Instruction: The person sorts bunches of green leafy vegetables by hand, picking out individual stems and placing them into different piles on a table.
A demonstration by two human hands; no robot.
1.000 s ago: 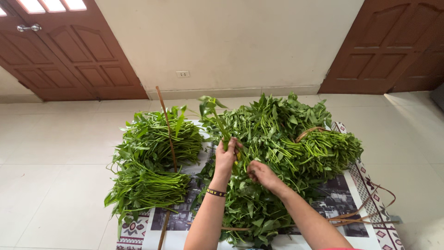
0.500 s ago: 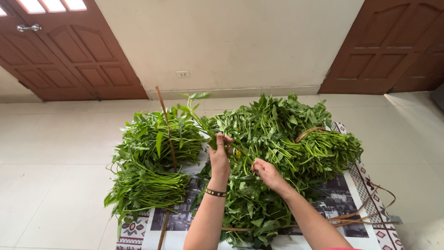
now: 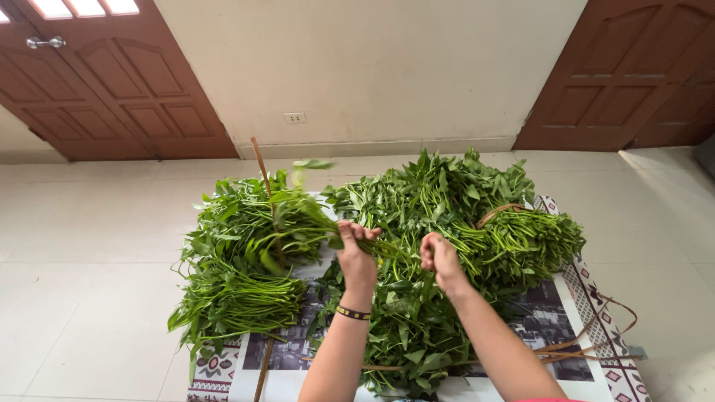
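My left hand (image 3: 357, 253) grips a bunch of water spinach stems (image 3: 302, 219), fingers closed round it, leaves trailing toward nine o'clock over the left pile (image 3: 234, 260). My right hand (image 3: 441, 259) is curled shut on the stem ends, above the large heap (image 3: 447, 223) on the patterned mat (image 3: 588, 298). A stick (image 3: 262, 175) lies at eleven o'clock.

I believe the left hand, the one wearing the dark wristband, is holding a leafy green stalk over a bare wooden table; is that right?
Not quite: the head view shows no wooden table. The left hand, with the dark wristband, does grip a leafy green stalk, but the greens lie on a patterned mat spread over a pale tiled floor.
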